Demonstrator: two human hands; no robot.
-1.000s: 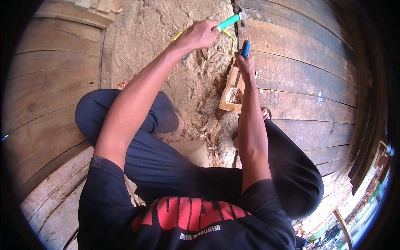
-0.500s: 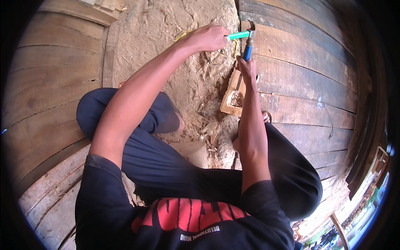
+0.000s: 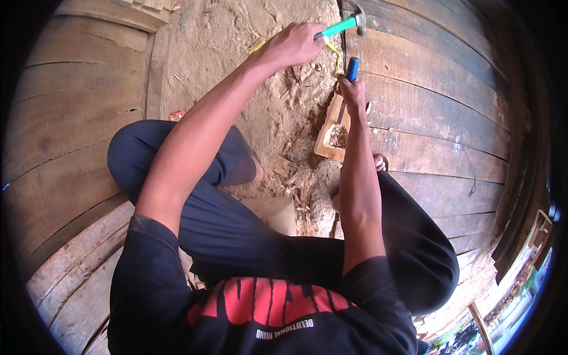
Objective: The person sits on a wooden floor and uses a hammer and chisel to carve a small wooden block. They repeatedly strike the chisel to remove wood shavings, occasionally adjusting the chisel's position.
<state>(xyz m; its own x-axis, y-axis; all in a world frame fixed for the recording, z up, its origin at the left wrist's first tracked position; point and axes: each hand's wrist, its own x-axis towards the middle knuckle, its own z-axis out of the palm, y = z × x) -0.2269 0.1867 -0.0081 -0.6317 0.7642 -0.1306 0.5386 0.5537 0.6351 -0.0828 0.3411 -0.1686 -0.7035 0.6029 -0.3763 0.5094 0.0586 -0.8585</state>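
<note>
Head view: the green-handled hammer (image 3: 341, 26), which met the blue-handled chisel (image 3: 352, 69) half a second ago, now stands apart from it, the left hand (image 3: 296, 45) wrapping its grip round the handle. The right hand (image 3: 354, 94) grasps the chisel over the wooden block (image 3: 326, 145), beside the plank floor's (image 3: 438, 100) left edge. Planks stretch rightward; chip-strewn ground (image 3: 284, 118) spreads left.

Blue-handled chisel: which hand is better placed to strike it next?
Probably the left hand: it grips the green-handled hammer, whose head is apart from the chisel's handle. The right hand is occupied, gripping the chisel over the hollowed wooden block.
</note>
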